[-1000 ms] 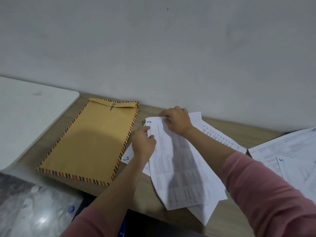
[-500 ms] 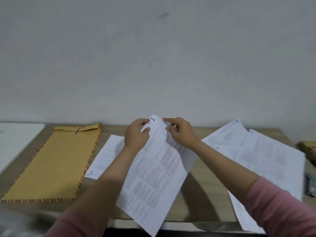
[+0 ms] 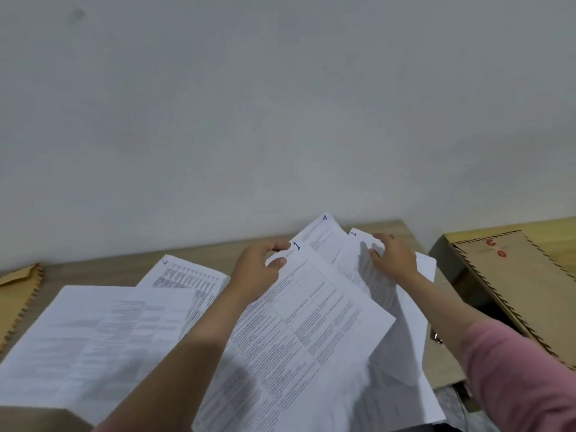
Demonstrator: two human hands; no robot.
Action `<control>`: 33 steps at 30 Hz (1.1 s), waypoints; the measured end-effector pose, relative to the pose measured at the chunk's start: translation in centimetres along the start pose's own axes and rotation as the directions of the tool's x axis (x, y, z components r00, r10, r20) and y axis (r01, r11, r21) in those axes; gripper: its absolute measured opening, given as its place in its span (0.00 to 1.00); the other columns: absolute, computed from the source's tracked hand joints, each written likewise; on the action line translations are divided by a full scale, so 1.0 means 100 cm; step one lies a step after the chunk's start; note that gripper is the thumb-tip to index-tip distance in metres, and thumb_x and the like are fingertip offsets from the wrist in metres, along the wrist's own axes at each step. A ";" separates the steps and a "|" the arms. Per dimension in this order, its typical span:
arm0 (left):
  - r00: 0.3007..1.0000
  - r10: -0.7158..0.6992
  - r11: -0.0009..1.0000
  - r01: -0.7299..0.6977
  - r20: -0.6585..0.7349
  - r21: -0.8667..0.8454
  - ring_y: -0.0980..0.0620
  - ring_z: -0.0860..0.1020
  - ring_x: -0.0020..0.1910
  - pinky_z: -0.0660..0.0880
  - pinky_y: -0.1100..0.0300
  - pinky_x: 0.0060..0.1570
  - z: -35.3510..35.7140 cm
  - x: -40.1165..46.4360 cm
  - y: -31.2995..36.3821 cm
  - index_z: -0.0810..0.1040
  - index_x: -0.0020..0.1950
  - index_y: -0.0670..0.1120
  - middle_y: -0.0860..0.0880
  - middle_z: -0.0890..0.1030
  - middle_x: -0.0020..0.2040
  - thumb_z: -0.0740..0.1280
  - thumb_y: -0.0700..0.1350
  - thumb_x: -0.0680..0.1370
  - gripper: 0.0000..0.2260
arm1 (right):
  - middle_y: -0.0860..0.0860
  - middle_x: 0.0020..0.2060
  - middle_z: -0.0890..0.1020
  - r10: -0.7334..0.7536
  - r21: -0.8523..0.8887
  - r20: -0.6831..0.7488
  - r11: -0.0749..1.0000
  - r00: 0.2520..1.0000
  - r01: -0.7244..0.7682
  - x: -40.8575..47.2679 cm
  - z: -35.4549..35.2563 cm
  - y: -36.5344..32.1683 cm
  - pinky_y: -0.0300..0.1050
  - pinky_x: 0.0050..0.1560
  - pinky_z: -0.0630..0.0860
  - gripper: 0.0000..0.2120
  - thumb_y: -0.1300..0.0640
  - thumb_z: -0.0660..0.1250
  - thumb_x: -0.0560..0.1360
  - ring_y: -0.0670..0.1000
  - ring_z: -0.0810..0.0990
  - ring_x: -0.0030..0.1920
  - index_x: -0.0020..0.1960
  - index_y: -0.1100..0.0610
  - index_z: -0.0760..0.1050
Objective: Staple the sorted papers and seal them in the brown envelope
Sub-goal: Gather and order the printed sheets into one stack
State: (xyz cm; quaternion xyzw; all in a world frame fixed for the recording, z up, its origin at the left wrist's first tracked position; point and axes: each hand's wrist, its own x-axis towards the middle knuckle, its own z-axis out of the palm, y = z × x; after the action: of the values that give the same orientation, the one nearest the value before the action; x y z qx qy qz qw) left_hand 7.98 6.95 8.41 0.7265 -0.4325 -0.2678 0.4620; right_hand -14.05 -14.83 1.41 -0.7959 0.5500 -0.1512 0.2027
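Note:
My left hand pinches the top edge of a printed sheet marked 1, held above the table. My right hand takes hold of the top of a sheet marked 2 lying just to the right. Behind them lies a sheet marked 4. Further printed pages spread over the table on the left. Only a corner of the brown envelope with its striped border shows at the far left edge. No stapler is in view.
A wooden table stands against a plain grey wall. At the right sits a second brown envelope with red string buttons, on a raised surface beside the table's right end.
The view swung right, so the brown envelope slid to the left edge. My right hand let go of sheet 1 and moved right onto sheet 2. My left hand keeps sheet 1.

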 end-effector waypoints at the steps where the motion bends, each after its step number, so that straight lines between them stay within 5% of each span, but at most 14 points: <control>1: 1.000 -0.018 1.000 0.018 0.003 -0.001 0.59 0.75 0.56 0.68 0.64 0.57 0.009 0.004 -0.001 0.81 0.56 0.52 0.57 0.79 0.55 0.68 0.38 0.76 0.12 | 0.56 0.64 0.73 -0.006 -0.056 0.010 0.998 1.000 0.007 0.011 0.001 0.009 0.61 0.65 0.65 0.23 0.48 0.62 0.74 0.59 0.71 0.64 0.67 0.52 0.67; 3: 0.999 -0.033 0.999 0.033 -0.001 0.013 0.59 0.75 0.54 0.67 0.67 0.54 0.026 0.012 -0.003 0.81 0.56 0.52 0.55 0.79 0.56 0.68 0.38 0.76 0.12 | 0.55 0.66 0.71 0.001 -0.119 0.054 0.993 0.999 0.006 0.029 0.003 0.022 0.63 0.67 0.59 0.27 0.46 0.64 0.72 0.60 0.67 0.67 0.69 0.49 0.63; 7: 0.999 -0.038 0.999 0.037 0.011 0.030 0.64 0.73 0.51 0.64 0.77 0.48 0.049 0.022 -0.008 0.80 0.55 0.52 0.57 0.77 0.54 0.68 0.38 0.76 0.12 | 0.57 0.64 0.71 -0.007 -0.186 0.181 0.982 0.984 0.041 0.050 0.005 0.036 0.59 0.66 0.63 0.32 0.39 0.65 0.69 0.61 0.65 0.67 0.70 0.45 0.59; 14: 0.997 -0.080 0.996 0.079 0.019 0.036 0.56 0.75 0.60 0.68 0.62 0.62 0.069 0.029 -0.020 0.80 0.52 0.55 0.59 0.79 0.54 0.69 0.38 0.75 0.13 | 0.53 0.58 0.72 -0.049 -0.139 0.148 0.988 0.988 0.070 0.051 -0.002 0.038 0.53 0.63 0.61 0.27 0.38 0.68 0.67 0.56 0.66 0.64 0.64 0.43 0.67; 21: 0.997 -0.072 0.997 0.072 -0.017 0.022 0.57 0.75 0.58 0.66 0.64 0.58 0.072 0.030 -0.012 0.80 0.53 0.53 0.59 0.78 0.53 0.69 0.38 0.75 0.12 | 0.51 0.53 0.80 -0.120 0.052 0.177 0.992 0.977 0.113 0.053 -0.014 0.031 0.49 0.56 0.72 0.21 0.49 0.73 0.67 0.52 0.75 0.58 0.58 0.50 0.76; 25: 0.999 -0.044 0.999 0.044 -0.030 0.027 0.58 0.75 0.56 0.65 0.67 0.55 0.073 0.031 -0.003 0.80 0.55 0.53 0.61 0.78 0.52 0.69 0.39 0.76 0.12 | 0.50 0.52 0.81 -0.188 0.184 0.165 0.970 0.968 0.157 0.048 -0.024 0.018 0.40 0.49 0.69 0.14 0.58 0.72 0.70 0.48 0.76 0.52 0.55 0.57 0.80; 30: 0.998 -0.005 0.999 0.007 -0.056 0.032 0.62 0.74 0.48 0.66 0.75 0.45 0.075 0.036 0.011 0.80 0.56 0.55 0.63 0.77 0.51 0.67 0.39 0.76 0.13 | 0.47 0.52 0.81 -0.310 0.447 0.070 0.860 0.948 0.248 0.030 -0.058 -0.015 0.25 0.40 0.67 0.14 0.62 0.73 0.69 0.32 0.75 0.39 0.55 0.56 0.81; 33: 0.996 0.032 0.998 -0.036 -0.084 -0.049 0.63 0.74 0.42 0.69 0.76 0.43 0.081 0.039 0.023 0.81 0.55 0.52 0.64 0.77 0.48 0.67 0.36 0.76 0.14 | 0.45 0.46 0.84 -0.356 0.592 0.054 0.764 0.933 0.257 0.013 -0.073 -0.027 0.27 0.38 0.69 0.11 0.62 0.73 0.70 0.36 0.75 0.32 0.52 0.55 0.82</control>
State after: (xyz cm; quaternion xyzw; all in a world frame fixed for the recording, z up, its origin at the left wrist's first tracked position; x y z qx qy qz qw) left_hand 2.59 -0.45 7.07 0.7176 -0.4182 -0.2403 0.5024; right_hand -14.76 -16.35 9.13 -0.7858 0.3220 -0.2757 0.4504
